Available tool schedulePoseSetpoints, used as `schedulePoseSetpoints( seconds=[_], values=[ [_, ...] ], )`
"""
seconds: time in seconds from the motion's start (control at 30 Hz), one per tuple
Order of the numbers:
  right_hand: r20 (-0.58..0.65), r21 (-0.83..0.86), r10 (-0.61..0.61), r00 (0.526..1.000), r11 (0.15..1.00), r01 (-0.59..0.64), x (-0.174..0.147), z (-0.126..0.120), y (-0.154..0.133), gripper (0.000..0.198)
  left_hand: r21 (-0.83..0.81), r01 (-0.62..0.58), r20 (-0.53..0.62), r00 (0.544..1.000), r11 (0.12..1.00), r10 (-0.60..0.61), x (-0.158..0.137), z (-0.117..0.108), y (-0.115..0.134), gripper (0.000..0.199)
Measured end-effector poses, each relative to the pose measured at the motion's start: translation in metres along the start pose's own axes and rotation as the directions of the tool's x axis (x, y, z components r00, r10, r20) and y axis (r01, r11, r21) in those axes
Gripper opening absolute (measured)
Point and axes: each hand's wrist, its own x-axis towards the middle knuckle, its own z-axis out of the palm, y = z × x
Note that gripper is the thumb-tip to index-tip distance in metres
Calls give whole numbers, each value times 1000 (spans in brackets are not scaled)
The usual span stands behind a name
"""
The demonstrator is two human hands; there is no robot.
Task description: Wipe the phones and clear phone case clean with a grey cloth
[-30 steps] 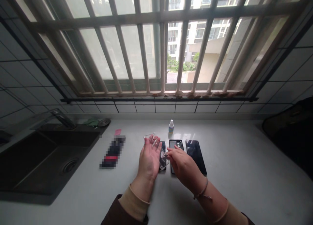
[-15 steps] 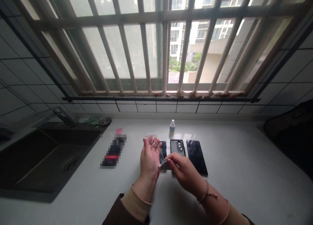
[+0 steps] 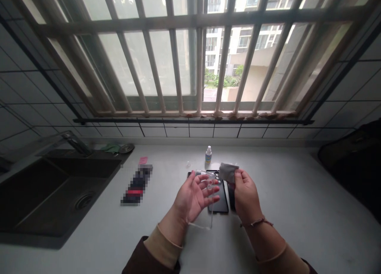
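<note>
A clear phone case rests across the palm of my left hand, whose fingers support it from beneath. In my right hand, a small grey cloth is pinched between thumb and fingers, held up to the right of the case. Under and behind the hands lies a black phone case with camera cutouts. Next to it, a dark phone is mostly covered by my right hand. Another dark flat object barely shows behind my left hand.
A small white-capped bottle stands at the back of the white counter. To the left are a pink piece, a blurred dark item and a sink with a faucet. A black bag-like object stands at right.
My left hand has turned and brought the clear case down and right. My right hand has moved up and right with the grey cloth, away from the case.
</note>
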Motion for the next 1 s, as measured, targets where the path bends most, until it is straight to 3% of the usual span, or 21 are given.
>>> schedulePoseSetpoints(
  seconds=[0.07, 0.13, 0.27, 0.4, 0.57, 0.7, 0.83, 1.0],
  values=[
    [22, 13, 15, 1000, 1000, -15, 1, 1, -3, 46, 48, 103, 109, 988, 994, -107, -5, 4, -4, 48],
    [127, -17, 64, 990, 998, -62, -4, 3, -8, 45, 92, 159, 162, 972, 983, -172, -7, 6, -8, 50],
    [320, -51, 230, 919, 973, -225, -19, 7, -13, 44, 122, 197, 161, 963, 973, -215, -7, 5, -13, 52],
    [392, 2, 262, 882, 958, -285, -22, 8, -13, 44, 124, 204, 157, 962, 971, -222, -7, 4, -10, 52],
    [369, 73, 151, 917, 979, -191, -16, 7, -8, 43, 88, 175, 129, 974, 981, -185, -6, 1, -2, 51],
    [367, 28, 48, 929, 998, -63, -12, 3, -1, 42, 51, 140, 68, 987, 989, -143, -2, -3, 2, 50],
    [360, -147, -63, 931, 981, 123, -11, -1, 3, 45, -9, 136, -23, 990, 991, -136, 2, -3, 2, 51],
    [354, -415, -174, 919, 851, 321, -18, -2, -3, 41, -90, 58, -108, 992, 994, -68, 6, -3, -1, 45]
  ],
)
